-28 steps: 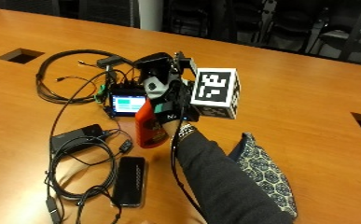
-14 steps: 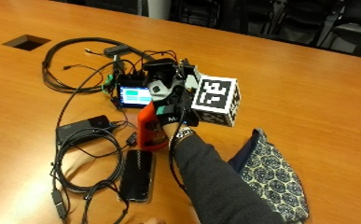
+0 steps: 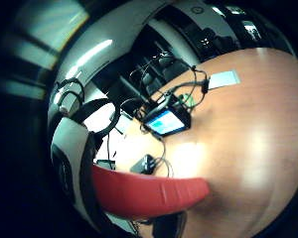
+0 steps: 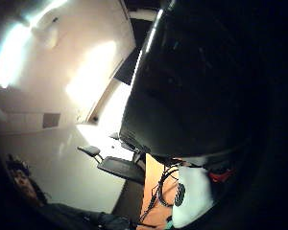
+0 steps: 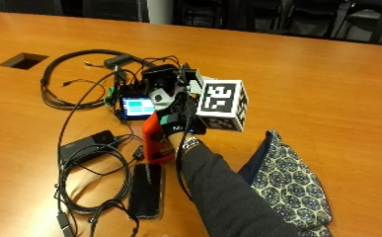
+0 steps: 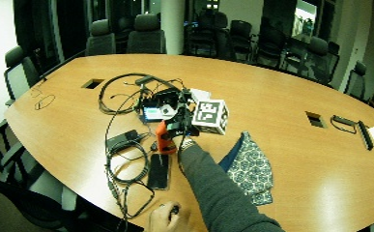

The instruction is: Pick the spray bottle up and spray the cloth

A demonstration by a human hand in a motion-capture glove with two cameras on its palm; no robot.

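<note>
Right hand [image 5: 177,116], fingers curled round the spray bottle [image 5: 156,140] at frame centre, risks snagging adjacent cables [image 5: 85,163] on lifting

Overhead room light leaves soft glare on the glossy orange-brown wooden bench [image 5: 322,69]. Both palm views are dim, edge-warped, and blurred close up.
</note>
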